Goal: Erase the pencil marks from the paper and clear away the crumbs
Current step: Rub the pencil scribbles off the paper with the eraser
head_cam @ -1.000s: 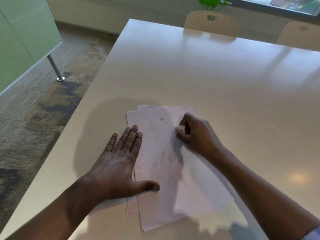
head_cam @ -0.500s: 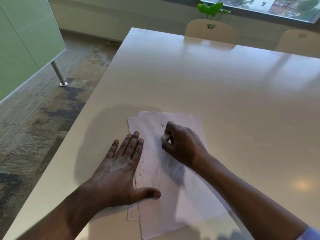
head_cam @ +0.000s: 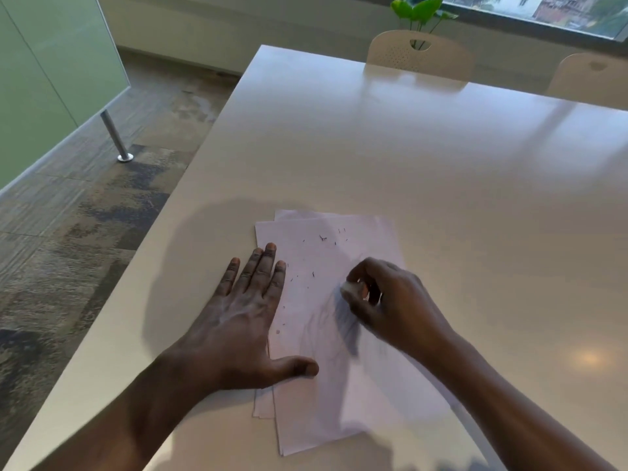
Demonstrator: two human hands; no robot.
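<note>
A small stack of white paper (head_cam: 339, 396) lies near the front left of the pale table (head_cam: 441, 171). Faint grey pencil marks (head_cam: 339, 321) smear the middle of the top sheet. Dark eraser crumbs (head_cam: 323, 238) are scattered over its upper half. My left hand (head_cam: 238, 321) lies flat, fingers straight, pressing the paper's left edge, thumb stretched across the sheet. My right hand (head_cam: 390, 300) pinches a small white eraser (head_cam: 351, 287) between thumb and fingertips, its tip down on the paper at the top of the pencil marks.
Two beige chairs (head_cam: 419, 56) (head_cam: 591, 76) stand at the table's far side, with a green plant (head_cam: 419, 10) behind them. The table's left edge runs close to my left hand; carpeted floor and a green glass partition (head_cam: 51, 79) lie beyond it.
My right hand with the eraser slid left across the sheet and has come back right and a little down. My left hand has stayed pressed on the paper.
</note>
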